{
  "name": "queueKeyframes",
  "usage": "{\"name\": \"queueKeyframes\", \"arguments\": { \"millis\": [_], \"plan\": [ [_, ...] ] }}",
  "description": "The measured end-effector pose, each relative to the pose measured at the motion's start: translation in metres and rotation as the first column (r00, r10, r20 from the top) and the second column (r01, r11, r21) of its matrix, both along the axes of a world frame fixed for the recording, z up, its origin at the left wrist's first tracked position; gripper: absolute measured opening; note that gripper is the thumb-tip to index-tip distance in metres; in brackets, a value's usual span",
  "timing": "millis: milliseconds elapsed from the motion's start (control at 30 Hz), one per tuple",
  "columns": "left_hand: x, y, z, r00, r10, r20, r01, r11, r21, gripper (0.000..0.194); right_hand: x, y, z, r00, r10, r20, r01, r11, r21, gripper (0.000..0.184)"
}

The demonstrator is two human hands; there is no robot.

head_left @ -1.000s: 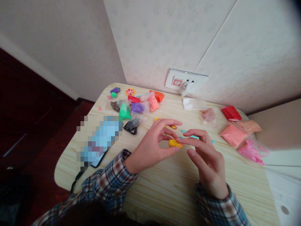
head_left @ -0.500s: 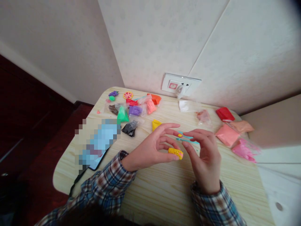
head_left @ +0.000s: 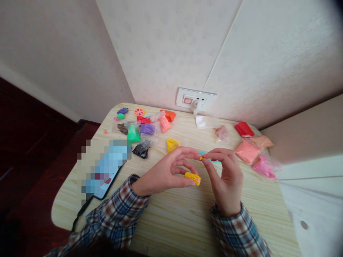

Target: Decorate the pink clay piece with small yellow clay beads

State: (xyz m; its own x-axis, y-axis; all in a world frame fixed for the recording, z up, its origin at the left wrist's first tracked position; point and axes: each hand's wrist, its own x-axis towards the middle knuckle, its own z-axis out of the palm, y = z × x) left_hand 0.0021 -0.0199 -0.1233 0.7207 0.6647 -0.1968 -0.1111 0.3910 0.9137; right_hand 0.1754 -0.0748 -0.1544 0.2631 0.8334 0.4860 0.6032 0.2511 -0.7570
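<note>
Between the thumb and fingers of my left hand (head_left: 168, 171) is a yellow clay roll (head_left: 192, 178), knobbly on its surface, with a pink end facing right. My right hand (head_left: 227, 175) pinches a tiny yellow clay piece (head_left: 200, 158) between thumb and forefinger. The left forefinger reaches over to that small piece, so the fingertips of both hands nearly meet. Behind the fingers lie light-blue modelling tools (head_left: 211, 159), partly covered by my hands. A bag of yellow clay (head_left: 172, 145) rests on the table just beyond my left hand.
Several clay bags, among them green (head_left: 133, 134), purple (head_left: 147, 129) and black (head_left: 142, 149), lie at the back left. Red (head_left: 244, 129) and pink (head_left: 265, 167) packs are on the right. A phone (head_left: 107, 182) occupies the left side. A wall socket (head_left: 195, 100) holds a plug.
My right thumb and forefinger have closed on the tiny yellow piece, which was at the left fingertip. The whole view has shifted slightly, moving the table contents leftward.
</note>
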Motion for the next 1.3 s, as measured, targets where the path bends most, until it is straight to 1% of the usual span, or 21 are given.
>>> {"name": "queueKeyframes", "arguments": {
  "millis": [200,333,433,533,600,667,733,800,833,933,1000,1100,1167,1233,1300],
  "plan": [
    [-0.0020,0.0025,-0.0011,0.998,-0.055,0.009,0.055,0.996,-0.067,0.047,-0.0002,0.0001,0.0006,0.995,-0.037,0.089,0.034,0.998,0.043,0.005],
    [-0.0002,0.0032,-0.0018,0.998,-0.060,-0.003,0.059,0.996,-0.066,0.043,-0.0009,-0.0012,0.0014,0.988,-0.055,0.143,0.044,0.996,0.075,0.008],
    [0.0008,0.0039,-0.0023,0.998,-0.061,-0.007,0.061,0.996,-0.060,0.044,-0.0016,-0.0025,0.0021,0.988,-0.059,0.144,0.047,0.995,0.085,0.010],
    [0.0005,0.0045,-0.0015,0.998,-0.064,-0.013,0.064,0.996,-0.056,0.045,-0.0024,-0.0032,0.0033,0.995,-0.050,0.090,0.044,0.996,0.073,0.010],
    [-0.0002,0.0048,-0.0006,0.998,-0.061,-0.020,0.060,0.997,-0.053,0.045,-0.0027,-0.0028,0.0038,0.999,-0.032,0.019,0.031,0.998,0.051,0.010],
    [-0.0011,0.0048,0.0001,0.998,-0.062,-0.028,0.061,0.997,-0.051,0.045,-0.0024,-0.0017,0.0035,0.996,-0.009,-0.083,0.011,1.000,0.022,0.010],
    [-0.0020,0.0048,0.0002,0.997,-0.068,-0.031,0.066,0.997,-0.048,0.045,-0.0014,-0.0002,0.0022,0.975,0.008,-0.222,-0.009,1.000,-0.004,0.007],
    [-0.0027,0.0049,-0.0005,0.997,-0.073,-0.025,0.072,0.996,-0.046,0.046,0.0001,0.0013,0.0006,0.921,0.026,-0.389,-0.047,0.998,-0.043,0.006],
    [-0.0029,0.0050,-0.0009,0.997,-0.073,-0.021,0.072,0.996,-0.047,0.046,0.0007,0.0020,0.0001,0.879,0.039,-0.475,-0.082,0.994,-0.070,0.008],
    [-0.0027,0.0053,-0.0019,0.998,-0.065,-0.010,0.064,0.996,-0.058,0.047,0.0009,0.0033,-0.0001,0.708,0.076,-0.702,-0.244,0.959,-0.143,0.020],
    [-0.0023,0.0057,-0.0018,0.999,-0.048,-0.015,0.047,0.997,-0.064,0.047,-0.0004,0.0037,0.0010,0.585,0.079,-0.807,-0.336,0.930,-0.152,0.026],
    [-0.0020,0.0064,-0.0016,1.000,-0.024,-0.012,0.024,0.998,-0.063,0.047,-0.0026,0.0040,0.0027,0.429,0.057,-0.902,-0.401,0.906,-0.133,0.028],
    [-0.0020,0.0067,-0.0021,1.000,-0.019,-0.003,0.019,0.998,-0.059,0.047,-0.0030,0.0042,0.0032,0.350,0.037,-0.936,-0.414,0.902,-0.119,0.029],
    [-0.0021,0.0068,-0.0030,1.000,-0.016,-0.004,0.016,0.998,-0.058,0.047,-0.0025,0.0045,0.0031,0.293,0.016,-0.956,-0.414,0.903,-0.112,0.028],
    [-0.0021,0.0065,-0.0037,1.000,-0.011,-0.016,0.010,0.998,-0.060,0.047,-0.0017,0.0050,0.0028,0.257,0.000,-0.966,-0.415,0.903,-0.110,0.026]
  ]
}}
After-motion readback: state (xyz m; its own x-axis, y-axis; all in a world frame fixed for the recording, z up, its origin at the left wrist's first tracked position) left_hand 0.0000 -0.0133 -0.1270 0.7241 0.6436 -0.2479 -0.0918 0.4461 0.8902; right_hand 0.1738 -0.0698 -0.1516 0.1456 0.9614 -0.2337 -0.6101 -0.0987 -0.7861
